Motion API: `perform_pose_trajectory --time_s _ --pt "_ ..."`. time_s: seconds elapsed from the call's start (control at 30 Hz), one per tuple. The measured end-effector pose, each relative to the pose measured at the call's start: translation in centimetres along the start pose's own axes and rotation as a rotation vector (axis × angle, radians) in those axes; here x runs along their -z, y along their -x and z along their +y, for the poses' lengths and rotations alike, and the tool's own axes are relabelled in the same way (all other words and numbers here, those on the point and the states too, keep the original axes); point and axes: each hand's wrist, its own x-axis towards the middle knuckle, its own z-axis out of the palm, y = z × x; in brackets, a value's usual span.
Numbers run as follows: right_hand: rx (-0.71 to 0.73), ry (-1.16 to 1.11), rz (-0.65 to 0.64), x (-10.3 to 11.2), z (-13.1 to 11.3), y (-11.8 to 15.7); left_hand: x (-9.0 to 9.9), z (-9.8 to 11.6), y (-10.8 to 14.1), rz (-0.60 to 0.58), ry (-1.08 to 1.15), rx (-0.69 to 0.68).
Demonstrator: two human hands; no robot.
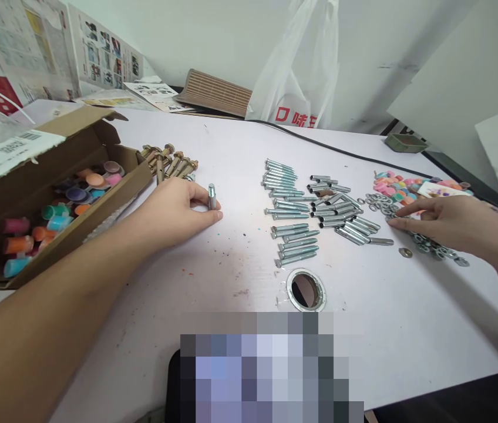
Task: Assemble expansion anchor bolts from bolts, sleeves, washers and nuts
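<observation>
My left hand (178, 208) is closed, with thumb and fingers pinched round a silvery metal bolt (212, 197) held upright; its lower part is hidden by the fingers. On the right, my right hand (449, 223) reaches into a pile of metal washers and nuts (440, 249). Its thumb and index fingertips come close together there, and anything between them is too small to make out. Between the hands lie rows of zinc bolts (295, 229) and a heap of metal sleeves (337, 205). One nut (406, 252) lies apart, near the pile.
An open cardboard box (99, 220) of colourful small pots is at left, with brass-coloured bolts (172, 161) behind my left hand. A ringed hole (306, 291) opens in the table. Behind are a black cable (337, 148), a plastic bag (297, 70) and colourful pieces (390, 185).
</observation>
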Motion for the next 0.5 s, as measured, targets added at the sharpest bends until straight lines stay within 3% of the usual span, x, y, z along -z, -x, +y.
perform_pose_trajectory --time_s 0.13,0.33,0.5 --pt "-0.017 0.012 -0.028 -0.46 0.01 -0.02 0.04 0.0 0.09 0.01 -0.006 -0.006" --pt "-0.03 -0.156 0.135 -0.28 -0.12 0.17 0.03 -0.09 0.01 0.006 -0.005 -0.007" --pt "-0.039 -0.216 0.166 -0.39 0.69 0.34 0.07 -0.14 -0.05 0.005 -0.001 0.009"
